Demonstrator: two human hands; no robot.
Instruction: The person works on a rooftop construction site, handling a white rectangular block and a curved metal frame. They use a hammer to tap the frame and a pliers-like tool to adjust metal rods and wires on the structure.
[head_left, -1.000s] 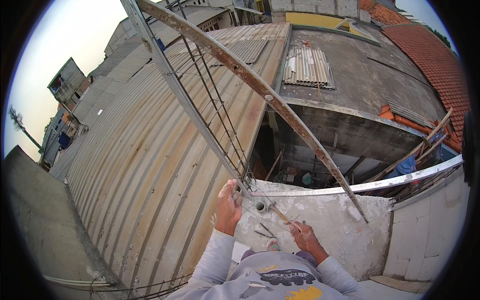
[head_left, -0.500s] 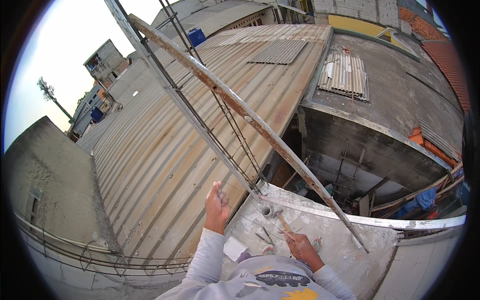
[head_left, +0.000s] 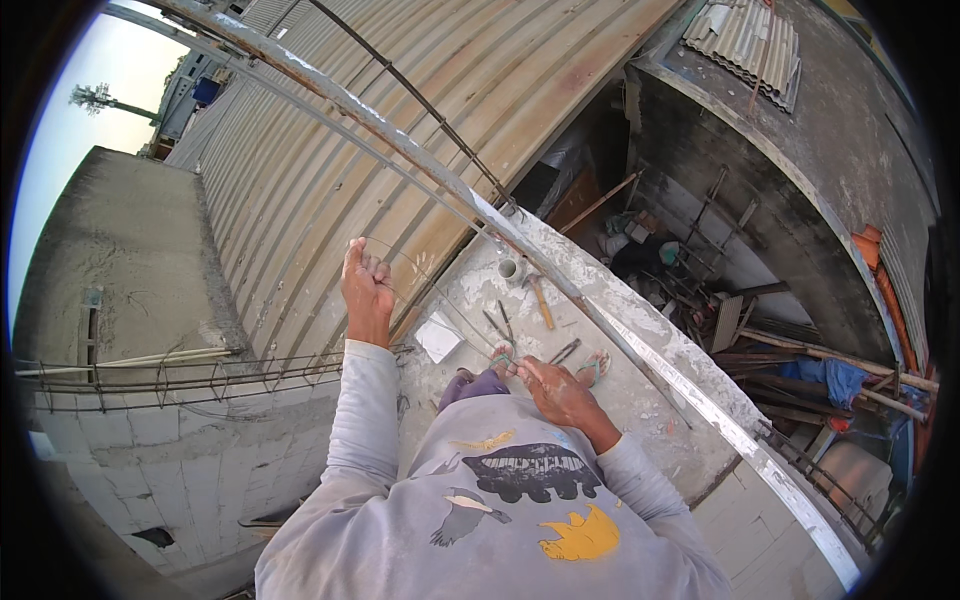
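Note:
A thin wire loops between my two hands above the concrete ledge. My left hand is raised in front of the corrugated roof, fingers curled and pinching one end of it. Closer to my body, my right hand pinches the other end at fingertip height. Below the wire, a hammer with a wooden handle lies on the ledge. Dark long-handled pincers lie to its left, and another dark hand tool lies beside my sandalled foot.
A short grey pipe sticks up near a white sheet. A rusty metal pole slants across the ledge. Rebar rises at its corner. Right of the ledge edge is a drop with debris; left is the corrugated roof.
My view has tipped downward, showing more of the ledge and its tools. My hands still hold the wire and look slightly farther apart.

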